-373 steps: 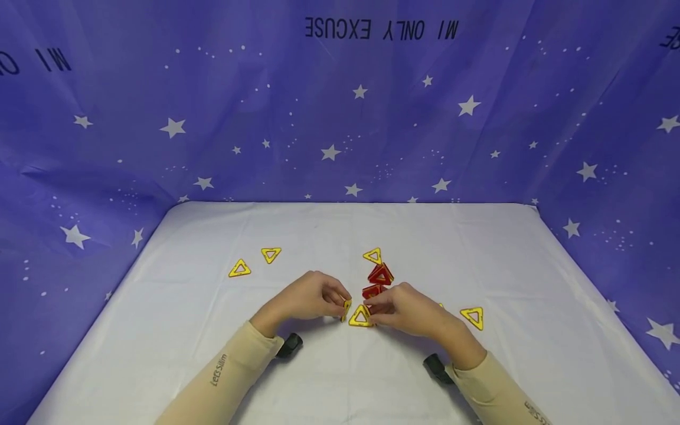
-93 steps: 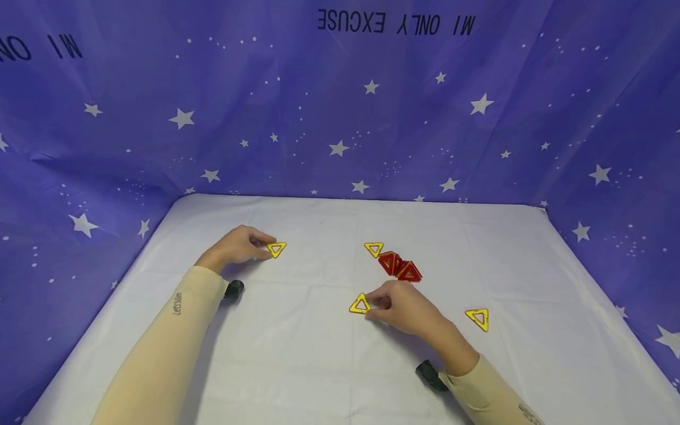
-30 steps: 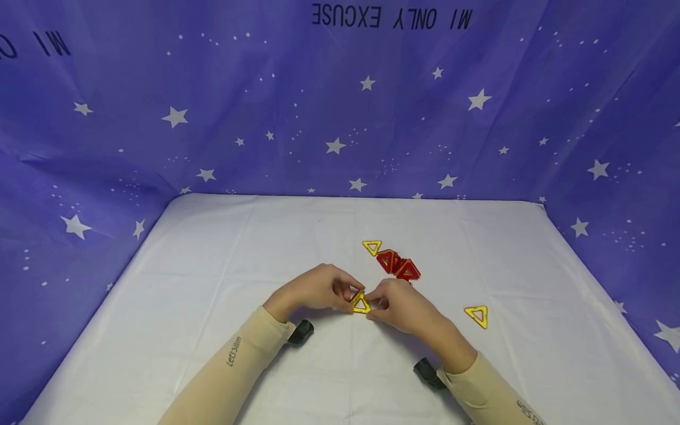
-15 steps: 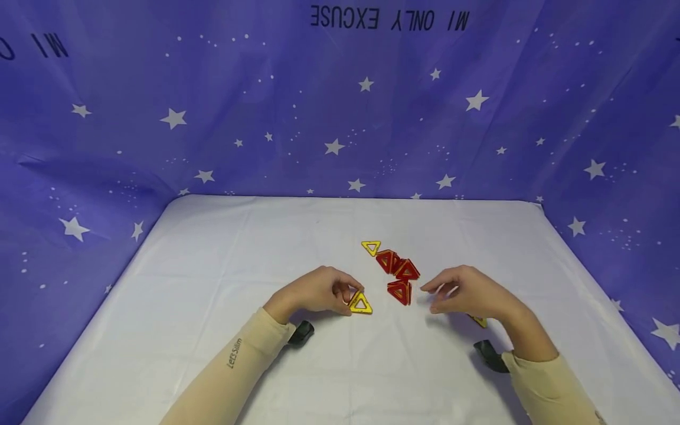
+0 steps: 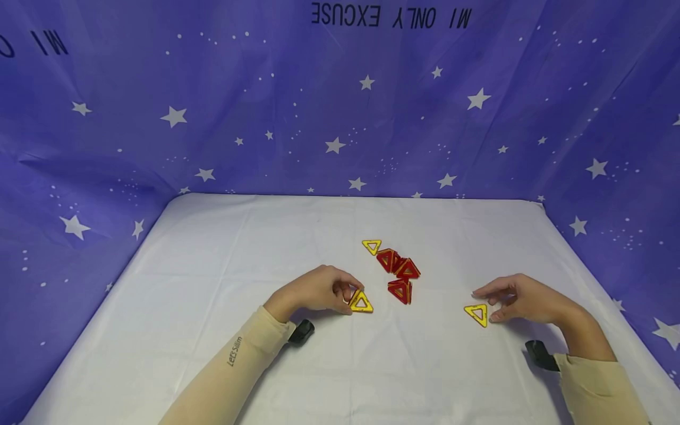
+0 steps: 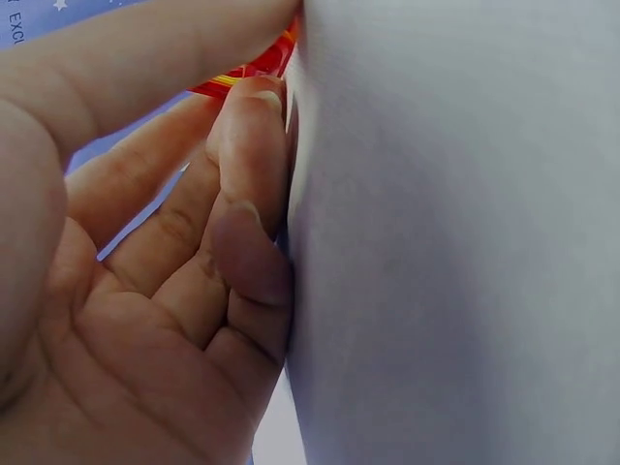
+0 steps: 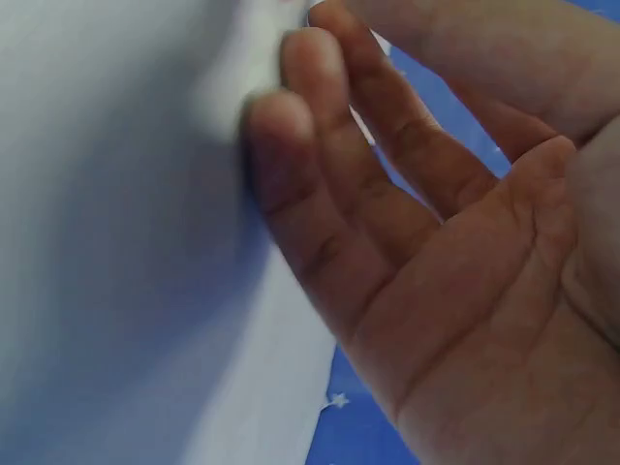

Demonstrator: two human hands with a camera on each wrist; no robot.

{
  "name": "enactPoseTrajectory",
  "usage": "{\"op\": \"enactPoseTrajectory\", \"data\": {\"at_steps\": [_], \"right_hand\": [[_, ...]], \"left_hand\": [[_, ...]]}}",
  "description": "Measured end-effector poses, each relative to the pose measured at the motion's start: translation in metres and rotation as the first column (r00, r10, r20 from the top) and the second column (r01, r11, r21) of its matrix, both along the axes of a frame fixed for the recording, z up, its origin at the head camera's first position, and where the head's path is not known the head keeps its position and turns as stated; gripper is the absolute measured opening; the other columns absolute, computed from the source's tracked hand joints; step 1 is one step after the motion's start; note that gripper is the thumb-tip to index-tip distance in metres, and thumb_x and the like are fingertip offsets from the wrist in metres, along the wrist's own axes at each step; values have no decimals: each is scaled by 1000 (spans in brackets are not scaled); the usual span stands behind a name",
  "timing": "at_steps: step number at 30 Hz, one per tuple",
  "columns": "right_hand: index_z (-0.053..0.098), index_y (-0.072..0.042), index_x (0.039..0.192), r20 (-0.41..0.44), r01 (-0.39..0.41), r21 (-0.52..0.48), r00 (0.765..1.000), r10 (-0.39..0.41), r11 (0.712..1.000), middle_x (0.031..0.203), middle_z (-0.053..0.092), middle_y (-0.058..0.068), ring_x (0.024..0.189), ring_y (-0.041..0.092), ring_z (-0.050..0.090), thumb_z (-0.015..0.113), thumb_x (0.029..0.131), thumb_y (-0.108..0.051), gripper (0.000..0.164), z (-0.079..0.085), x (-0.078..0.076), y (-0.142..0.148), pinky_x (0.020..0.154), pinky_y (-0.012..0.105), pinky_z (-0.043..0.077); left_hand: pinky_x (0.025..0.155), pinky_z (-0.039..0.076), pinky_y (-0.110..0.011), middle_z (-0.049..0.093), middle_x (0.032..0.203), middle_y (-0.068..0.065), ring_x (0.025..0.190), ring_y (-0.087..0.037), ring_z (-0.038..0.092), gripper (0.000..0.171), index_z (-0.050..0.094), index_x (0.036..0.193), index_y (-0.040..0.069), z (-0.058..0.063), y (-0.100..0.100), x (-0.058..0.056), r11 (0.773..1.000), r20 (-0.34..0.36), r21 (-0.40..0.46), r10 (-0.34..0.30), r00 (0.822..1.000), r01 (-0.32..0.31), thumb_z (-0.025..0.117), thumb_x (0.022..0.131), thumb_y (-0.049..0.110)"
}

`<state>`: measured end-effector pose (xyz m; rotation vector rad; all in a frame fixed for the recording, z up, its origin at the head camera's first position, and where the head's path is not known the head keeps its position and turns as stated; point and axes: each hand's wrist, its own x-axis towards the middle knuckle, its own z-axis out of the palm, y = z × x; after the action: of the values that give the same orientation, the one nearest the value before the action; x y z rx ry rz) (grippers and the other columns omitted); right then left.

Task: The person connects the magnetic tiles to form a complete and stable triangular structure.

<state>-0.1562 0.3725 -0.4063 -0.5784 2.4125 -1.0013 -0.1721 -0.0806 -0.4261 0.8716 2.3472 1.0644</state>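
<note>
My left hand (image 5: 321, 289) pinches a yellow triangular magnetic tile between thumb and fingers, beside a flat yellow triangle (image 5: 362, 302) in the middle of the table. A translucent red and yellow edge (image 6: 247, 76) shows between its fingers in the left wrist view. My right hand (image 5: 531, 300) hovers at the right with fingers spread. Its index finger and thumb are around another yellow triangular tile (image 5: 476, 315), not visibly gripping it. Three red pyramids of triangular tiles, such as the nearest red pyramid (image 5: 400, 291), stand between the hands, slightly farther back.
One more yellow triangle (image 5: 371, 247) lies behind the red pyramids, close to the leftmost red pyramid (image 5: 388, 260). White cloth covers the table (image 5: 276, 230). A purple starry curtain (image 5: 297, 106) rises behind it and at both sides.
Earlier my left hand brought a yellow tile from the far left to the middle triangle. My right hand has since let go of that triangle and moved right to the other yellow tile.
</note>
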Motion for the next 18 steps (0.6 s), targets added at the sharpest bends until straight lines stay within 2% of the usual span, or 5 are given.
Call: {"op": "enactPoseTrajectory", "data": {"at_steps": [7,18], "right_hand": [[75,0,115,-95,-45,-24,995,42,999,101,68,4,84,12,56,84,80,-14,39,-10,-2,5,72,24,48],[79,-2,104,-122,-66,-78,991,56,995,97,70,6,84,12,61,82,81,-9,24,-15,0,5,72,24,51]], "left_hand": [[66,48,-25,66,83,3,69,-8,58,44,73,121,9,-2,-1,-2,1000,13,0,1,1000,-1,87,79,7],[65,47,-25,65,82,6,67,-8,56,44,73,120,13,-3,0,0,1000,12,-14,12,1000,-12,87,78,8]]}}
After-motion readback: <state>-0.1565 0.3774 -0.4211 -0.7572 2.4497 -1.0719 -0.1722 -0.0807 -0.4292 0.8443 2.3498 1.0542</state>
